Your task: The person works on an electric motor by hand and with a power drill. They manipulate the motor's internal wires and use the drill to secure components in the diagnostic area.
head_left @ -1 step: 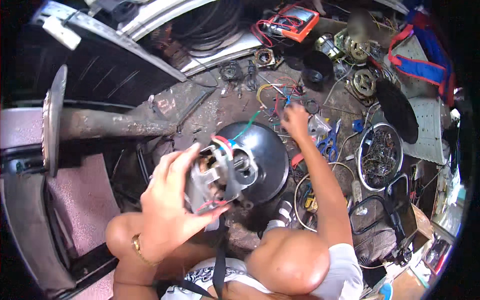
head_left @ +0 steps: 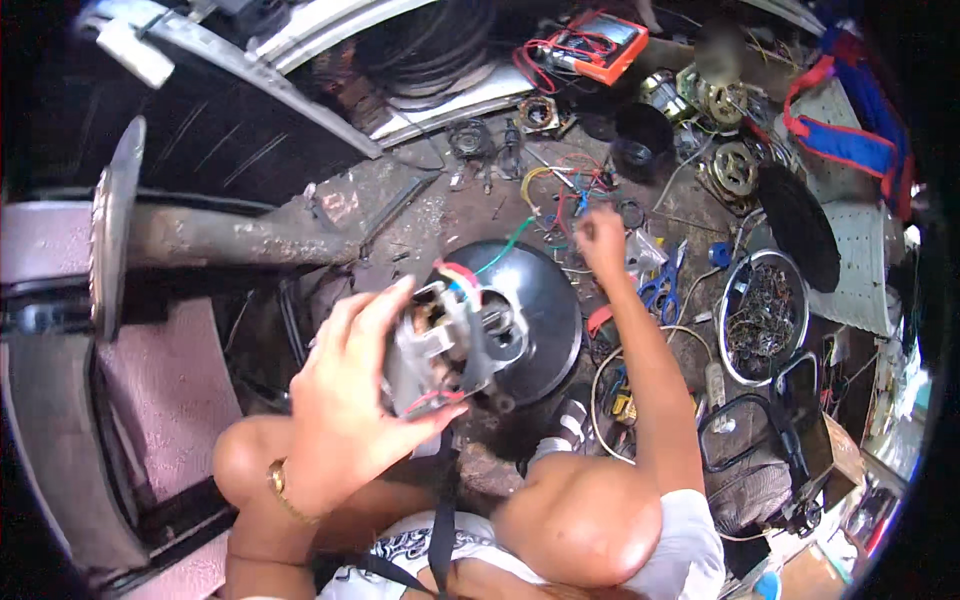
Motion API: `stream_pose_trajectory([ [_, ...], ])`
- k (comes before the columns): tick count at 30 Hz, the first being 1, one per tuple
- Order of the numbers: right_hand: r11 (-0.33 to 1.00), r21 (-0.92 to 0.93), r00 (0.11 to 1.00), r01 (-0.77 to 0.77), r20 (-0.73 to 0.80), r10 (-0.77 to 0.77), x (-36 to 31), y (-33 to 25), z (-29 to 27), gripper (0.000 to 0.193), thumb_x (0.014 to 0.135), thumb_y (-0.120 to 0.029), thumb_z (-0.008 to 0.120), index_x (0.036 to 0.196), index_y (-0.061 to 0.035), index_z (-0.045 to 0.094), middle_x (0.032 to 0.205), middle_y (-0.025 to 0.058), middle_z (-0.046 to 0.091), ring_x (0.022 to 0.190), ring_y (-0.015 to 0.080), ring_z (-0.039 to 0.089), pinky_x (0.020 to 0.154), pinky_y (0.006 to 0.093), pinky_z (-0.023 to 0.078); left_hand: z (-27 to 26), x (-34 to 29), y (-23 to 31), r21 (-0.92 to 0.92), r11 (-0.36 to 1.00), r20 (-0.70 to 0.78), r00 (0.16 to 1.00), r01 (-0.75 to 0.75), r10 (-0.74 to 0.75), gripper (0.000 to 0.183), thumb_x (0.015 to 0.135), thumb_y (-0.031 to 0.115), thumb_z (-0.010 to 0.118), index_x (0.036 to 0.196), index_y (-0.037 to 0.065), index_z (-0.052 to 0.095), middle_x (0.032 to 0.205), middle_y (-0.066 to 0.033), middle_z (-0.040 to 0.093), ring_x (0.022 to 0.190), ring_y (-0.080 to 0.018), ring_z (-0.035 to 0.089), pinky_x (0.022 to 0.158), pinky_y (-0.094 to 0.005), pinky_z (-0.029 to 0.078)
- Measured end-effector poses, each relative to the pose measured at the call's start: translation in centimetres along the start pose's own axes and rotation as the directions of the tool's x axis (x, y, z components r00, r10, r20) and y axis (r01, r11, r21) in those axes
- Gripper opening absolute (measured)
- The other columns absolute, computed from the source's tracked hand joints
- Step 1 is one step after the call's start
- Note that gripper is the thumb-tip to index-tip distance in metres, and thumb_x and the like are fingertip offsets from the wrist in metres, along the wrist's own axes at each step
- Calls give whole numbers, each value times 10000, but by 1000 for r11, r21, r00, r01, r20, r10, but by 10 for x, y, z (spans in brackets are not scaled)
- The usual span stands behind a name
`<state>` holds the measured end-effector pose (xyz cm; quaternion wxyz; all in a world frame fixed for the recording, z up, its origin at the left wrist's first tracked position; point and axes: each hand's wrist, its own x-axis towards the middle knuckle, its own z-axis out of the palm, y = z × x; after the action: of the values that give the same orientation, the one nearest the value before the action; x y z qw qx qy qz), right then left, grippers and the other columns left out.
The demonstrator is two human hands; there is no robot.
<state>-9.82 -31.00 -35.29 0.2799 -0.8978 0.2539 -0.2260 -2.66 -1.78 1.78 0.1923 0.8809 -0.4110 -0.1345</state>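
My left hand (head_left: 350,385) is wrapped round a small electric motor (head_left: 432,355) with a grey metal frame, raised above a round black dome-shaped base (head_left: 550,320). Red, white and blue leads bend over the motor's top. A green wire (head_left: 508,247) stretches from it toward the far side. Farther out on the right, my right hand (head_left: 602,242) is closed, its fingers curled low over the floor. Whatever lies in those fingers is hidden. Beside them is a tangle of thin coloured wires (head_left: 565,180). Blue-handled scissors (head_left: 662,290) lie just right of my right forearm.
An orange multimeter (head_left: 603,50) lies at the back. A metal bowl of scrap wire (head_left: 765,320) stands on the right, beside a black disc (head_left: 798,225). Motor parts (head_left: 732,170) sit at the back right. A metal post with a disc (head_left: 215,238) juts in from the left.
The whole view has shifted slightly to the right. Both hands keep nearly the same pose, and the motor is still in my left hand.
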Motion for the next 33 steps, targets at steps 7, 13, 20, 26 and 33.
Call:
stream_pose_trajectory([
  [7,481,866,922,-137,-66,381,-30,-93,-115,75,838,2,657,867,-2,588,894,94,666,667,129,619,642,254,511,-6,-7,3,-6,999,88,995,-45,45,974,566,177,810,1403,70,324,1261,-188,461,1128,-385,520,923,-430,464],
  [13,655,752,997,75,-63,-41,-40,-221,-216,140,786,118,638,884,20,659,920,100,668,811,160,655,712,284,536,7,-15,-7,-88,990,-47,993,-112,108,975,605,236,827,1404,39,303,1273,-197,451,1170,-400,485,967,-438,429],
  [20,784,365,844,501,-6,-537,-32,-275,-223,322,594,21,767,877,-118,702,867,51,586,793,236,575,653,324,475,11,-17,-8,-49,990,-69,989,-135,131,976,636,292,820,1412,40,285,1272,-209,458,1150,-403,501,935,-451,451],
  [26,760,279,792,588,-3,-611,-26,-282,-213,312,587,-12,778,864,-133,699,842,45,581,759,234,560,627,336,462,10,-16,-8,-42,993,-38,994,-106,104,954,647,289,816,1406,68,283,1263,-195,461,1131,-401,512,880,-476,482],
  [33,778,348,828,524,10,-561,-27,-290,-212,267,628,65,756,854,-64,698,858,70,623,782,199,619,651,290,494,8,-20,-13,-73,989,-54,991,-125,122,949,646,292,815,1402,70,286,1264,-197,464,1132,-403,513,870,-483,486],
])
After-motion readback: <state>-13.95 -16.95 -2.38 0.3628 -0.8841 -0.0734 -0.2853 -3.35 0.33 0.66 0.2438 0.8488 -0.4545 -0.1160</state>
